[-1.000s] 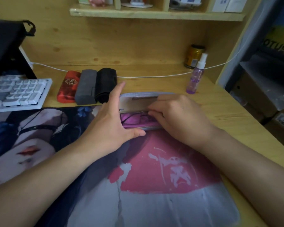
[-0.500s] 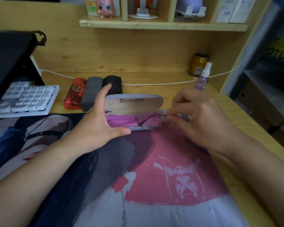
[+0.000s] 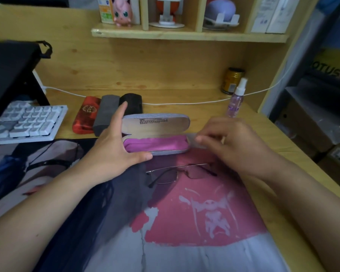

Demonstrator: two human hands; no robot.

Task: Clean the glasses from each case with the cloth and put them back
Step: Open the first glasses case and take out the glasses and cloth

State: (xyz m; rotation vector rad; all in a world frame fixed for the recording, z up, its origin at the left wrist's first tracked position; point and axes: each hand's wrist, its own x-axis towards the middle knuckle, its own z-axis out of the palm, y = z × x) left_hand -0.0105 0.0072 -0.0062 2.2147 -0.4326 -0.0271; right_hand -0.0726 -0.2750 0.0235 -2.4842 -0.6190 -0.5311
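Between thumb and straight fingers, the left hand [image 3: 114, 152] braces the open grey hard-shell case [image 3: 155, 125], pink cloth [image 3: 155, 144] inside. The blurred right hand [image 3: 230, 142] hovers loosely curled, empty. Just below, thin wire-framed glasses [image 3: 177, 172] lie lengthwise left-to-right.

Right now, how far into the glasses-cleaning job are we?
Early. Done: the silver case is open and its glasses lie on the desk mat. In hand: the left hand steadies the case, and the right hand hovers by its end, blurred. The pink cloth sits in the case. Left: wiping, returning this pair, then the closed red, grey and black cases.
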